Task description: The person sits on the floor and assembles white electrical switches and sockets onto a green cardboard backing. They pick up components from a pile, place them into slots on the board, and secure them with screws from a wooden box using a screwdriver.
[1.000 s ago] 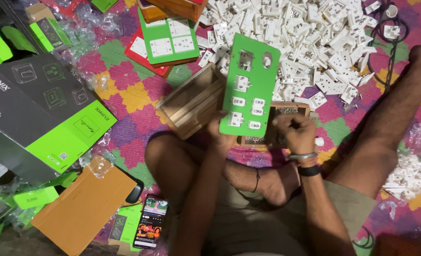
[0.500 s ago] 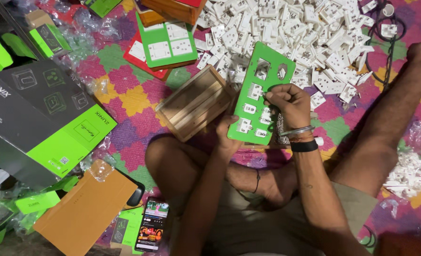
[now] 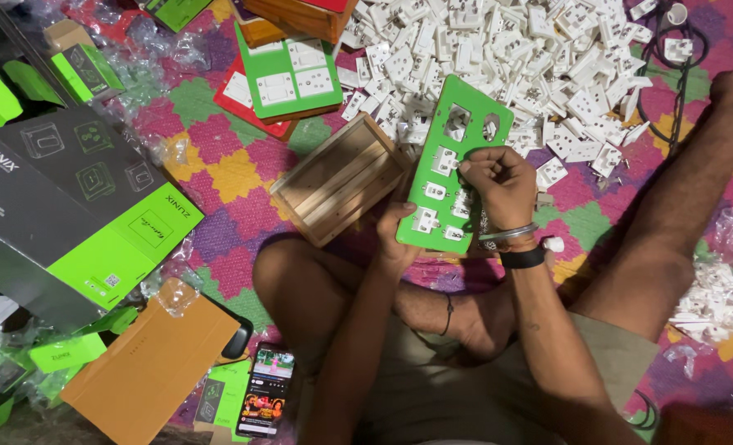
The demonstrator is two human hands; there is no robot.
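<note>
1. Underneath everything I see a patchwork mat (image 3: 218,177) of pink, yellow, green and purple squares covering the floor.
2. Far right on it lies a big heap of white sockets and switches (image 3: 548,58), spread across the far edge of the scene.
3. Left of me sits a grey and green carton (image 3: 61,206), lying flat, with a brown cardboard sheet (image 3: 148,367) nearer and a phone (image 3: 263,394) with a lit screen just beside that sheet.
4. At the centre, an open wooden box (image 3: 338,177) rests on the mat, just left of the plate I hold.
5. Farther off, a finished green panel (image 3: 288,70) with white switches lies on a red one.
6. Between my hands I hold a green plate (image 3: 441,132) with cut-outs, tilted up; several white sockets already sit in its lower openings, while the two top openings are bare.
7. With my left hand (image 3: 399,235) I grip the plate's near lower edge, fingers closed around it.
8. With my right hand (image 3: 502,181) I press against the plate's middle, fingers curled and pinched at a small white socket; I cannot tell how much of that piece the fingers hold.
</note>
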